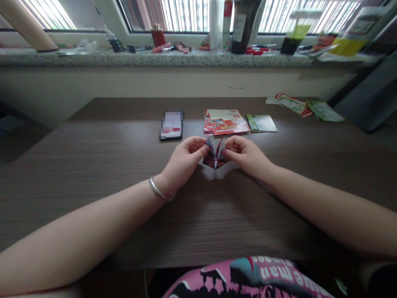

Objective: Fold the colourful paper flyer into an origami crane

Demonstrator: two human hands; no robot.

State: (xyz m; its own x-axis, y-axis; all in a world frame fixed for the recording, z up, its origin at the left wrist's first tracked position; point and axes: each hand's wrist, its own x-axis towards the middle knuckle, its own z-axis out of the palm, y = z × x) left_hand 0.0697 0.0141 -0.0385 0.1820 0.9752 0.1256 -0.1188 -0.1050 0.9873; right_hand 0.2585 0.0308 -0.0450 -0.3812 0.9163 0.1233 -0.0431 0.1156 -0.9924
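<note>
A small folded paper piece (216,160) with printed colours is held between my two hands, over the middle of the table. Its two upper flaps spread apart in a V. My left hand (190,155), with a silver bangle on the wrist, pinches the left flap between thumb and fingers. On the other side, my right hand (243,153) pinches the right flap the same way. Just beyond my hands lie a phone (171,125) with a blurred screen, a stack of red and cream printed leaflets (226,123) and a smaller green and white stack (262,123).
More printed paper slips (293,104) lie at the back right of the dark wooden table (102,174). Behind it, a speckled stone windowsill (186,59) carries a dark bottle (243,27), a red container (158,36), pens and several other bottles. A grey object (369,91) borders the right side.
</note>
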